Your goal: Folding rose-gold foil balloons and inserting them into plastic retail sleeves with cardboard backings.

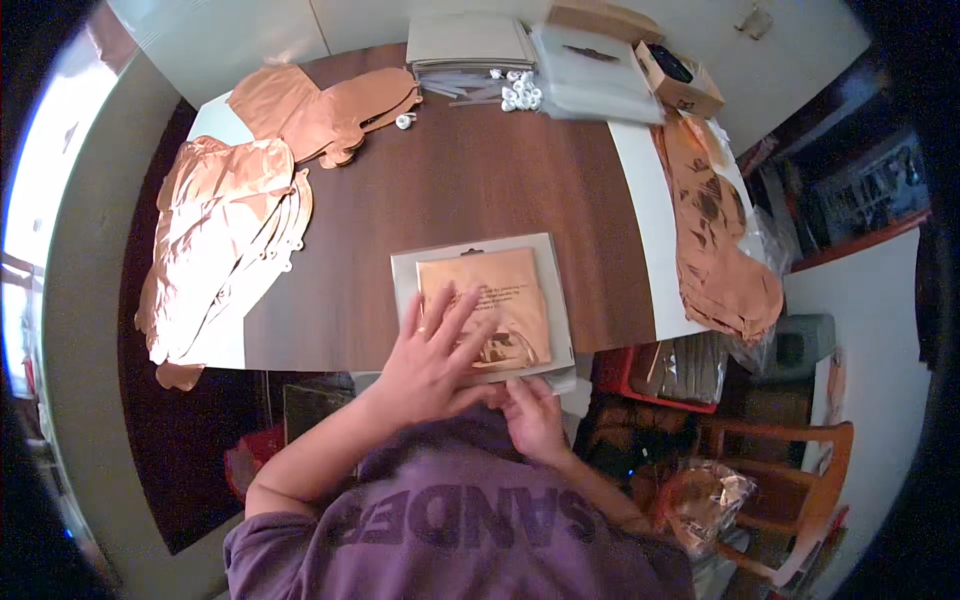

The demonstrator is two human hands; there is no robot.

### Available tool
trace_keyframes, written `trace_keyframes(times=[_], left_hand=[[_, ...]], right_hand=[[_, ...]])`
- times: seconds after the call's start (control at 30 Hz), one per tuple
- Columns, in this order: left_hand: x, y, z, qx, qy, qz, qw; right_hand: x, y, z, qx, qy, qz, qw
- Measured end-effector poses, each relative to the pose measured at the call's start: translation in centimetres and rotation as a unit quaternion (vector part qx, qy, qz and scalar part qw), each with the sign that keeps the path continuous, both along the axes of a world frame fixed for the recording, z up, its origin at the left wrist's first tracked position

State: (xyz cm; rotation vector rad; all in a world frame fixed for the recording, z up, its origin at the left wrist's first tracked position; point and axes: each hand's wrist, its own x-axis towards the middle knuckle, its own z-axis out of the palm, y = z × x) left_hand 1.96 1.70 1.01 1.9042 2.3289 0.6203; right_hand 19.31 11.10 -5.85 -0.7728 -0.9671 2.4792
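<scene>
A flat clear plastic bag (pixel 558 300) lies at the near edge of the table, with a pale card and a folded rose-gold foil balloon (pixel 480 272) inside. My left hand (pixel 430 355) rests on it, fingers spread and stretched over the foil. At the bag's near edge, my right hand (pixel 535 415) pinches the plastic with bent fingers, close to the left thumb. Part of that edge is hidden by my hands.
Rose-gold foil balloons lie in piles at left (pixel 215 230), back left (pixel 330 105) and right (pixel 715 230). Along the back are stacked cards (pixel 470 42), white ribbon rolls (pixel 522 92), clear bags (pixel 590 75) and an open box (pixel 685 90). A wooden chair (pixel 790 432) stands lower right.
</scene>
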Motion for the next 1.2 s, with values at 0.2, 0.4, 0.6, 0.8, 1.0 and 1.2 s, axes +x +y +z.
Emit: trace_keyframes(times=[0.2, 0.4, 0.6, 0.8, 1.0, 1.2], left_hand=[[0.1, -1.6, -0.8, -0.034, 0.044, 0.008, 0.998], [-1.3, -1.0, -1.4, -0.012, 0.028, -0.010, 0.999], [-2.5, -0.7, -1.5, 0.007, 0.053, -0.044, 0.998], [-1.7, -0.2, -0.8, 0.006, 0.051, -0.023, 0.998], [-2.0, -0.2, -1.6, -0.004, 0.053, -0.047, 0.997], [-1.9, -0.1, -1.5, 0.023, 0.030, -0.061, 0.997]], right_hand=[[-0.4, -0.5, 0.7, 0.019, -0.050, -0.005, 0.999], [-0.9, 0.0, 0.8, 0.030, -0.076, 0.009, 0.997], [0.4, 5.1, 3.5, 0.120, -0.163, 0.249, 0.947], [1.9, 11.6, 12.2, 0.531, -0.391, 0.169, 0.732], [-13.7, 16.4, 12.2, 0.686, -0.105, 0.114, 0.711], [-30.4, 21.3, 8.1, 0.801, -0.156, 0.072, 0.574]])
